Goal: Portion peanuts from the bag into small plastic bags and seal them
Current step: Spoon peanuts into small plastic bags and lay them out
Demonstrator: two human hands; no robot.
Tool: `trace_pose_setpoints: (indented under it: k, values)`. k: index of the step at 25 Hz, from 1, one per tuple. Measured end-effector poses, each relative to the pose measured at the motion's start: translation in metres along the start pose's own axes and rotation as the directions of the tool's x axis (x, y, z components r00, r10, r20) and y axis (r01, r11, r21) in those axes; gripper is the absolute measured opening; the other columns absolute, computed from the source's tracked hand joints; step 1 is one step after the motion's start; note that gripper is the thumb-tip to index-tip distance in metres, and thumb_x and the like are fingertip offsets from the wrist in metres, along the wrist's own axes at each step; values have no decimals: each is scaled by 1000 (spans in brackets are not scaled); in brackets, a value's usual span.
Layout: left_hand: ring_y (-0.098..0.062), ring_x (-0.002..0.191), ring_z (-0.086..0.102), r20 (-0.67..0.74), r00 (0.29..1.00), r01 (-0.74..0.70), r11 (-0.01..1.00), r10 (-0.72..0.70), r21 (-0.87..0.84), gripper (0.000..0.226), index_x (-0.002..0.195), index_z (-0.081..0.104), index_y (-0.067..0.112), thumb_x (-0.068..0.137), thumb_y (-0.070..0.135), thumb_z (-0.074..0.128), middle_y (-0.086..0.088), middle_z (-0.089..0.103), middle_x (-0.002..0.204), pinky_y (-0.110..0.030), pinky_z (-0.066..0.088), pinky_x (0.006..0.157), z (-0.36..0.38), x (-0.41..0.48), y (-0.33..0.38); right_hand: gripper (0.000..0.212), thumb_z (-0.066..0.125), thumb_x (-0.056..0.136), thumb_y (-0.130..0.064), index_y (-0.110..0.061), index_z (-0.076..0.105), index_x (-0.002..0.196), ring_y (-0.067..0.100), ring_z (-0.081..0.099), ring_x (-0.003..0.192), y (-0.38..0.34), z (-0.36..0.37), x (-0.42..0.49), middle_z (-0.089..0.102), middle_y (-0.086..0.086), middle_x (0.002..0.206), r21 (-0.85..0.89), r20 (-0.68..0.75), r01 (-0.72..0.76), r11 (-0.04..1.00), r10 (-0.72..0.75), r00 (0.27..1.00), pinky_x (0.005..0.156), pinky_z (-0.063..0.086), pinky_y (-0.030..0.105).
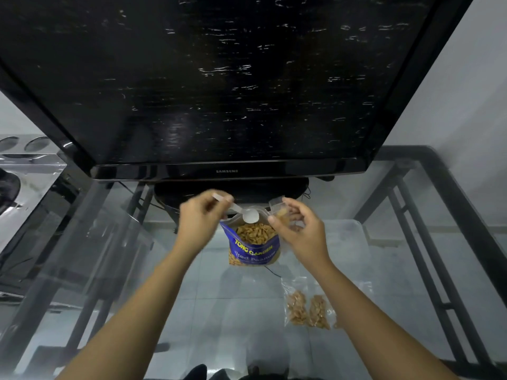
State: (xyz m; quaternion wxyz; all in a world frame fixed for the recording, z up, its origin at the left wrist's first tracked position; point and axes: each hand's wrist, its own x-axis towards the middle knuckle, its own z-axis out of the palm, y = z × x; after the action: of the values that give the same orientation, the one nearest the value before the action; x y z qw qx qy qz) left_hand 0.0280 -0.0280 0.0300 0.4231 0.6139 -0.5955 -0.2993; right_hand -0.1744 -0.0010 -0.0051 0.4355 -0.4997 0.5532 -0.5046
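Head view. Forearms [131, 311]: two, bare, reaching from the lower edge up toward the middle of a glass tabletop [109, 242].

Filled packets [307, 308]: clear plastic holding clumps of peanuts, lying flat on the tabletop just beside the right forearm, on its inner side.

Peanut bag [253, 244]: blue pouch, upright at the centre of the tabletop between the two hands, mouth open, peanuts visible inside.

Left hand [196, 215]: fingers curled, pinching the handle of a white plastic spoon [250, 216]. The spoon's bowl sits at the open mouth of the peanut bag; whether it touches the rim cannot be told.

Right hand [301, 229]: thumb and fingers pinching a small plastic bag [279, 211], held upright just beside the pouch's right rim, a few peanuts in it.

Television [219, 78]: black, screen dark, standing at the far side of the tabletop behind the hands.
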Motion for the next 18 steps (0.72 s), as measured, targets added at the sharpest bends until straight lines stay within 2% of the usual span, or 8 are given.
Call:
trace_pose_setpoints:
  k: [2, 4, 5, 7, 10, 12, 14, 18]
  values:
    - [-1, 68, 64, 241, 959, -202, 956, 150, 211, 15, 84, 73, 20, 85, 30, 62, -2, 74, 77, -17, 48, 64, 13, -7, -8, 45, 77, 71, -31, -28, 58, 111, 9, 59, 91, 9, -4, -3, 63, -3, 97, -15, 37, -54, 998, 55, 998, 71, 53, 19]
    - [-13, 79, 68, 312, 940, -232, 930, 139, 286, 18, 91, 74, 17, 86, 29, 62, -4, 75, 83, -25, 51, 73, 26, -10, -10, 46, 78, 71, -32, -24, 59, 112, 12, 61, 95, 17, -6, -6, 65, -3, 97, -42, 73, -101, 994, 104, 992, 73, 54, 21]
    - [-18, 81, 68, 274, 957, -175, 937, 91, 302, 17, 91, 74, 16, 87, 27, 62, -5, 75, 83, -29, 51, 76, 31, -10, -10, 47, 78, 71, -32, -23, 59, 113, 12, 61, 96, 21, -6, -6, 66, -4, 98, -52, 79, -117, 992, 121, 989, 74, 53, 21]
    - [-23, 80, 68, 131, 989, 31, 960, -69, 277, 16, 87, 74, 16, 88, 25, 61, -8, 74, 77, -33, 53, 77, 39, -8, -10, 48, 78, 71, -34, -23, 59, 114, 10, 62, 96, 24, -9, -6, 67, -4, 99, -75, 83, -127, 989, 133, 988, 74, 52, 18]
    - [-26, 70, 67, 10, 944, 327, 938, -330, 115, 20, 75, 70, 13, 86, 26, 61, -10, 71, 66, -38, 56, 73, 42, -3, -11, 45, 77, 72, -32, -22, 59, 113, 6, 61, 94, 23, -12, -6, 67, -5, 100, -78, 104, -125, 989, 133, 986, 72, 49, 11]
    - [-19, 60, 65, 40, 900, 434, 901, -434, 19, 22, 71, 67, 12, 88, 24, 61, -6, 68, 57, -32, 55, 65, 40, -2, -9, 44, 76, 73, -30, -22, 59, 113, 5, 61, 94, 22, -14, -7, 67, -6, 100, -70, 124, -126, 989, 134, 983, 72, 48, 10]
    - [-10, 51, 61, 75, 860, 510, 859, -505, -49, 21, 74, 66, 9, 90, 22, 60, -2, 65, 54, -23, 48, 53, 37, -2, -7, 43, 76, 74, -29, -22, 59, 113, 4, 60, 95, 20, -15, -8, 66, -7, 103, -68, 140, -121, 990, 129, 982, 71, 48, 9]
    - [-4, 43, 59, 119, 801, 598, 781, -586, -179, 17, 87, 66, 2, 90, 16, 58, -9, 67, 64, -12, 40, 38, 33, 1, -11, 44, 75, 75, -29, -22, 59, 115, -1, 59, 96, 18, -17, -9, 65, -9, 104, -72, 158, -127, 989, 137, 978, 71, 47, 8]
